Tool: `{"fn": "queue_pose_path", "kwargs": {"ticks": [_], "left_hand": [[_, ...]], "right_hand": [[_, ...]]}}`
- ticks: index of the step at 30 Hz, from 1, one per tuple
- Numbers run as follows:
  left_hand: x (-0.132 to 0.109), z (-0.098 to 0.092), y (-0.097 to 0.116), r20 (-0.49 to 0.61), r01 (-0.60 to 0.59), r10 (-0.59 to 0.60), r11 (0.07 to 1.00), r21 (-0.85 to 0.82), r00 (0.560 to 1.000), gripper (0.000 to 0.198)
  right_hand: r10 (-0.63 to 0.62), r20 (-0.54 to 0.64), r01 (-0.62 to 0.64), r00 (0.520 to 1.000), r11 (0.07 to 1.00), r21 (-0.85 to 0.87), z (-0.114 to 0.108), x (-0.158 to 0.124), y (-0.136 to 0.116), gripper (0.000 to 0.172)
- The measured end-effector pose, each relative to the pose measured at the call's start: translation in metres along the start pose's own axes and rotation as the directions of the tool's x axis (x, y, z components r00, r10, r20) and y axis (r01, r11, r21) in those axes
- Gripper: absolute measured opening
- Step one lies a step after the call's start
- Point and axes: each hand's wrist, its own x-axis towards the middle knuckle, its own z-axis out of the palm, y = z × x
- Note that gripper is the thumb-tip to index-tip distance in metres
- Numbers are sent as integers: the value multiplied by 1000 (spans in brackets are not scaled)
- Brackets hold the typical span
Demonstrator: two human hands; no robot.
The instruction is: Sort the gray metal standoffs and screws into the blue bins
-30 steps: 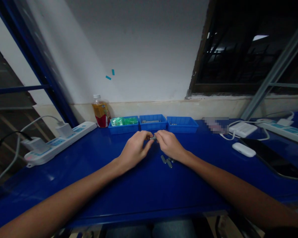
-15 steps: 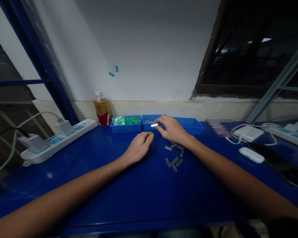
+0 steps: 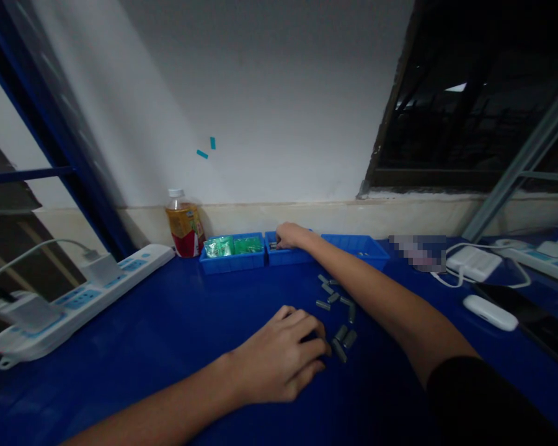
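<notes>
My right hand (image 3: 292, 235) reaches into the middle blue bin (image 3: 288, 256). Its fingers are closed together, and the fingertips are partly hidden, so whatever they grip cannot be made out. Small grey metal pieces show in that bin beside the fingers. Nearer to me, my left hand (image 3: 288, 353) hovers low over or rests on the table, its fingers loosely curved and apart, with no object visible in them. Just right of its fingertips lie several short grey metal cylinders (image 3: 339, 350). More of these cylinders (image 3: 323, 305) are scattered farther back, beside my right forearm.
The left blue bin (image 3: 232, 265) holds green plastic packets (image 3: 247, 245); a right blue bin (image 3: 353, 243) has a few small bits. A drink bottle (image 3: 186, 226) and power strip (image 3: 97, 291) stand left. A white case (image 3: 490, 312) and dark phone (image 3: 530, 316) lie right.
My right hand, which pinched a shiny metal cylinder above the table, has moved back into the middle bin. My left hand has come toward me and right, to the loose cylinders. The view has shifted.
</notes>
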Motion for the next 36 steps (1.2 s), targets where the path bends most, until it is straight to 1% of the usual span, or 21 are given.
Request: {"fn": "queue_pose_path", "kwargs": {"ticks": [2, 5, 7, 9, 11, 13, 14, 15, 16, 17, 18, 19, 21, 22, 24, 28, 30, 32, 34, 36], "left_hand": [[1, 1, -2, 2, 37, -37, 999, -23, 999, 22], [0, 3, -5, -14, 119, -121, 990, -71, 993, 31], [0, 6, -6, -33, 179, -182, 980, -89, 983, 34], [0, 8, -7, -50, 221, -226, 972, -79, 973, 31], [0, 10, -7, -63, 245, -248, 968, -51, 967, 23], [1, 11, -6, -81, 264, -265, 964, -26, 961, 16], [1, 11, -7, -99, 280, -280, 960, -18, 955, 15], [1, 11, -8, -127, 306, -306, 952, -17, 944, 16], [2, 12, -9, -165, 344, -343, 939, -25, 925, 18], [2, 13, -12, -210, 390, -390, 920, -45, 896, 21], [2, 14, -16, -255, 437, -442, 896, -77, 860, 23], [2, 15, -21, -294, 477, -490, 871, -120, 821, 26], [3, 17, -30, -338, 520, -561, 828, -211, 756, 30], [3, 17, -34, -350, 525, -580, 814, -247, 735, 32], [3, 17, -39, -364, 520, -601, 799, -302, 712, 34], [4, 13, -36, -370, 507, -621, 781, -364, 691, 36], [4, 13, -33, -390, 465, -612, 785, -410, 688, 31], [4, 13, -31, -436, 383, -579, 801, -459, 689, 21], [3, 14, -29, -474, 316, -537, 825, -469, 698, 24], [3, 14, -29, -486, 298, -502, 848, -438, 716, 17]], "right_hand": [[-4, 4, 4, 1000, 1000, 5, -2, 1, -4, 27], [-5, -10, 6, 1000, 999, 43, -3, 3, -8, 27], [7, -47, -3, 999, 997, 81, -4, 1, -7, 29], [32, -110, -19, 993, 992, 121, -6, -7, -2, 32], [64, -182, -36, 981, 987, 154, -8, -24, 3, 35], [78, -268, -23, 960, 979, 203, -7, -52, 4, 33], [77, -308, -6, 948, 974, 226, -5, -71, 3, 31], [53, -396, 79, 917, 948, 309, -1, -91, 1, 27], [22, -480, 172, 877, 918, 357, 5, -112, -3, 22], [1, -548, 241, 837, 898, 369, 11, -132, -7, 19], [-22, -590, 289, 807, 886, 363, 17, -150, -12, 17], [-64, -607, 338, 792, 874, 349, 24, -166, -17, 16], [-181, -576, 406, 797, 867, 290, 34, -186, -25, 15], [-220, -560, 424, 799, 866, 264, 38, -190, -28, 15], [-245, -555, 429, 795, 874, 229, 41, -190, -31, 15], [-199, -585, 372, 786, 909, 190, 40, -183, -32, 9], [-157, -603, 331, 782, 924, 190, 39, -183, -32, 10], [-114, -624, 312, 773, 924, 218, 39, -184, -32, 12], [-108, -626, 329, 772, 911, 248, 39, -186, -33, 13], [-125, -611, 352, 782, 897, 266, 41, -186, -34, 15]]}}
